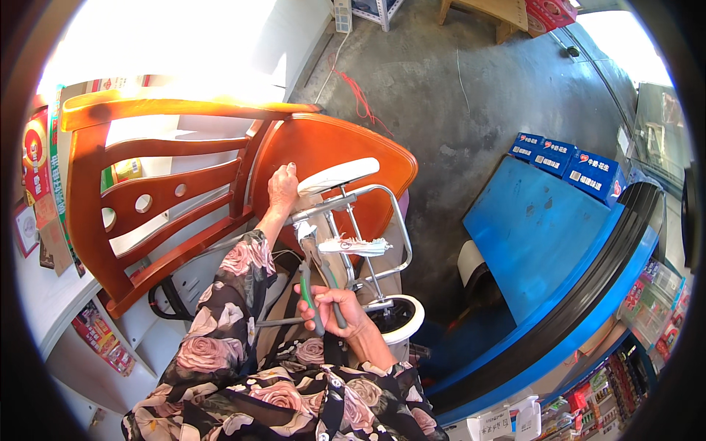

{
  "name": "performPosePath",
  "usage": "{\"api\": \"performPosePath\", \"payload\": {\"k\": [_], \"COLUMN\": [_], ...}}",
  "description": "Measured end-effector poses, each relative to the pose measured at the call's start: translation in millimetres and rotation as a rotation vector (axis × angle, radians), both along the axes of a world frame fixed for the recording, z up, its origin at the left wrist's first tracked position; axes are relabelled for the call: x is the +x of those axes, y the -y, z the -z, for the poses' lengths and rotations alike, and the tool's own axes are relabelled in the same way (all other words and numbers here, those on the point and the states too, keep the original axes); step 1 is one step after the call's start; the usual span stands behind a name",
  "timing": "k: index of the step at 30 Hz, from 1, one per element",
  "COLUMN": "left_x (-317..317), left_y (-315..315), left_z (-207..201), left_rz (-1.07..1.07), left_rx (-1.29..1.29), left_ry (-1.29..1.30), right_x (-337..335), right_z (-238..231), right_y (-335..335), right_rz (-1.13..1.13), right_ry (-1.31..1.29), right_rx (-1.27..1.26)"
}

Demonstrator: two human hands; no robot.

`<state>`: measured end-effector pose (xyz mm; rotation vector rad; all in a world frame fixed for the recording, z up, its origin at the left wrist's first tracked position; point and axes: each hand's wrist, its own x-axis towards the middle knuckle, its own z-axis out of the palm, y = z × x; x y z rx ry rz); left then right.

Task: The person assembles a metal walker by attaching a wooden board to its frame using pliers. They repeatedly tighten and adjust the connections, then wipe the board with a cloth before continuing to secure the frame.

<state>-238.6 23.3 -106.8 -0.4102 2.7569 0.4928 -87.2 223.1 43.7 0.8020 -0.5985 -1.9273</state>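
Observation:
A silver tubular metal frame (403, 228) with white wheels lies tilted before me, partly over the seat of an orange-brown wooden chair (338, 147). My left hand (282, 189) is closed at the near end of the upper white wheel (340, 175); its fingertips are partly hidden. In my right hand (340, 310) are pliers (307, 283) with green and grey handles, the handles spread apart. Their jaws reach up to the frame's left side, near a whitish piece. A frayed white strip (357, 246) crosses the frame's middle. The lower white wheel (404, 320) sits beside my right wrist.
At right stands a blue table (526, 228) with a black-edged curved rim and several blue cartons (555, 156) on it. Red string (358, 95) lies on the grey floor (434, 81). White shelving (66, 323) with packages lines the left. A wooden stool (489, 15) stands at the back.

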Motion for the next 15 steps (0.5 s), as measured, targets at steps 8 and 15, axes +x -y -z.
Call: {"api": "performPosePath", "payload": {"k": [8, 15], "left_x": [10.8, 7.8], "left_y": [17.2, 12.1], "left_z": [-1.0, 19.9], "left_rz": [0.543, 0.346], "left_rx": [-0.23, -0.286], "left_ry": [-0.282, -0.035], "right_x": [12.2, 18.5], "right_z": [13.8, 30.5], "right_y": [0.9, 1.1], "right_rz": [0.024, -0.108], "right_ry": [-0.008, -0.081], "right_rx": [-0.062, -0.009]}}
